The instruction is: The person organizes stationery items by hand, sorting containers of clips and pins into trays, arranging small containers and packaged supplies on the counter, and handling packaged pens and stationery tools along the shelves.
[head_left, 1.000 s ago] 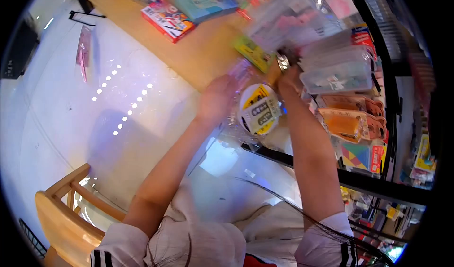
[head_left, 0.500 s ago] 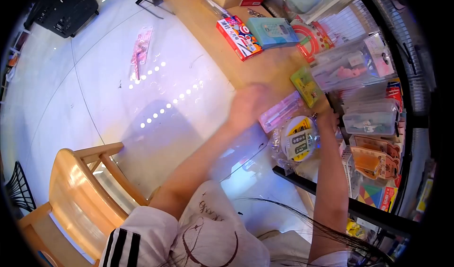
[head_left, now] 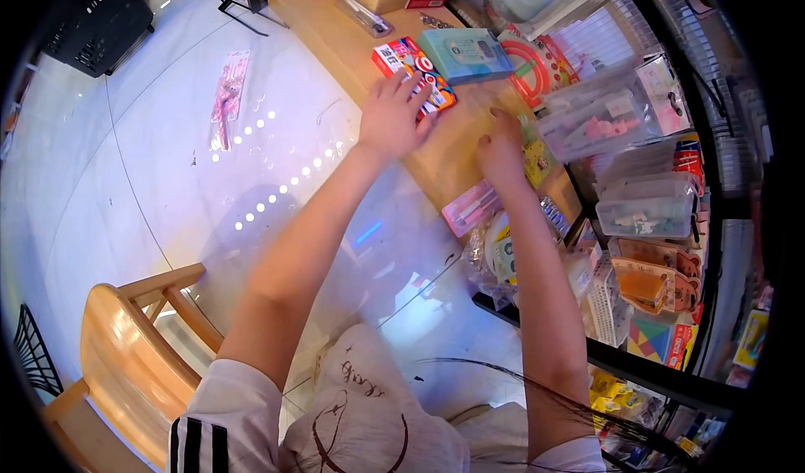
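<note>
My left hand [head_left: 392, 118] lies with fingers spread over the near left part of a red printed box [head_left: 436, 96] on the wooden counter [head_left: 453, 150]. Just behind that box rests a pale blue box [head_left: 471, 56]. My right hand [head_left: 501, 148] hovers at the counter's middle, thumb and forefinger apart, with nothing visible between them. Partly hidden behind it is a yellow-green packet [head_left: 537, 156]. Nearer me, a pink pen pack [head_left: 470, 209] sits at the counter edge. My right forearm partly covers a plastic-wrapped round item [head_left: 501, 251].
A wire rack on the right holds clear plastic cases [head_left: 646, 205] and other packaged goods. A wooden chair [head_left: 126, 347] stands at left. On the floor lie a pink packet [head_left: 228, 100] and, farther back, a black basket [head_left: 96, 20].
My left hand has moved away from me onto the red box. My right hand has shifted up and left, from beside the round item to the counter's middle. The view has shifted slightly.
</note>
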`<action>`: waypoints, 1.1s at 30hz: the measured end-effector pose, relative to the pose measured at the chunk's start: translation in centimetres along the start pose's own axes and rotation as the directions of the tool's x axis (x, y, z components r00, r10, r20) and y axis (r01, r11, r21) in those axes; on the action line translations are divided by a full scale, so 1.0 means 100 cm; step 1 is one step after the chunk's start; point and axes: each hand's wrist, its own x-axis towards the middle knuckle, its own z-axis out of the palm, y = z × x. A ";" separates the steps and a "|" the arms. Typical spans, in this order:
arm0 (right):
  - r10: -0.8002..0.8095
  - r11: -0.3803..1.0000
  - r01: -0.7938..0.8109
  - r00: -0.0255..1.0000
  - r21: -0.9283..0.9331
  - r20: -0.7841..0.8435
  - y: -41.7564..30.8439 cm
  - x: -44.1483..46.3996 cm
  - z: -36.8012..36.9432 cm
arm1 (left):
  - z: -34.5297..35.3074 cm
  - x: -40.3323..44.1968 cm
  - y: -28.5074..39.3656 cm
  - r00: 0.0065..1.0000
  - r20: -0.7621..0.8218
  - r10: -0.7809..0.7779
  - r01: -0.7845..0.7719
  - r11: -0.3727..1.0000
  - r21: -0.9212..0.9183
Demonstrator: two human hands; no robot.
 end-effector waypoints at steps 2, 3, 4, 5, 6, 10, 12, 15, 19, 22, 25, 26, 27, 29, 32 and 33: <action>-0.078 0.995 0.073 0.994 0.069 0.072 -0.007 0.006 0.008 | 0.000 -0.010 0.014 0.999 -0.048 0.022 -0.024 0.999 -0.040; -0.117 0.989 0.106 0.988 0.104 0.104 -0.011 0.008 0.009 | -0.001 -0.014 0.021 0.999 -0.039 0.018 -0.022 0.995 -0.102; -0.091 0.992 0.074 0.979 0.098 0.183 -0.015 0.007 0.011 | -0.002 -0.020 0.028 0.999 -0.030 0.014 -0.019 0.986 -0.165; -0.067 0.995 0.045 0.963 0.090 0.261 -0.021 0.008 0.013 | -0.004 -0.025 0.034 1.000 -0.022 0.010 -0.015 0.974 -0.226; -0.043 0.997 0.017 0.940 0.080 0.337 -0.025 0.008 0.013 | -0.010 -0.031 0.041 1.000 -0.021 0.001 -0.007 0.953 -0.303; 0.004 0.998 0.017 0.936 -0.058 0.352 -0.028 -0.011 0.006 | -0.014 -0.041 0.037 0.997 0.059 -0.053 0.078 0.798 -0.598; 0.010 0.998 0.011 0.942 -0.060 0.336 -0.029 -0.019 0.004 | -0.014 -0.035 0.036 0.966 -0.223 -0.134 -0.013 0.830 -0.557; 0.133 0.986 -0.082 0.910 -0.145 0.393 -0.039 -0.027 -0.004 | -0.016 -0.025 0.030 0.971 -0.214 -0.105 -0.008 0.883 -0.470; 0.172 0.981 -0.117 0.899 -0.156 0.404 -0.055 -0.035 -0.015 | -0.012 -0.032 0.026 0.999 -0.052 -0.013 -0.007 0.928 -0.374; 0.141 0.979 -0.079 0.927 -0.187 0.346 -0.057 -0.023 -0.012 | -0.016 -0.028 0.022 0.996 -0.067 -0.052 0.025 0.936 -0.352; -0.036 0.985 0.049 0.996 -0.167 0.079 -0.047 0.022 0.012 | -0.009 -0.003 -0.004 0.976 -0.162 -0.144 0.089 0.947 -0.308; -0.044 0.980 0.053 0.998 -0.192 0.047 -0.048 0.044 0.022 | -0.002 0.013 -0.021 0.971 -0.183 -0.155 0.104 0.959 -0.262; -0.056 0.974 0.058 0.998 -0.218 0.018 -0.049 0.064 0.031 | 0.005 0.029 -0.037 0.964 -0.205 -0.168 0.123 0.969 -0.215; 0.047 0.953 -0.023 0.996 -0.302 0.072 -0.056 0.096 0.047 | 0.015 0.063 -0.061 0.975 -0.191 -0.109 0.108 0.994 -0.017; 0.146 0.922 -0.093 0.983 -0.377 0.114 -0.049 0.122 0.071 | 0.029 0.083 -0.091 0.995 -0.049 -0.083 0.089 0.984 0.153; 0.174 0.911 -0.115 0.978 -0.397 0.116 -0.047 0.124 0.072 | 0.030 0.084 -0.095 0.997 0.015 -0.079 0.075 0.980 0.182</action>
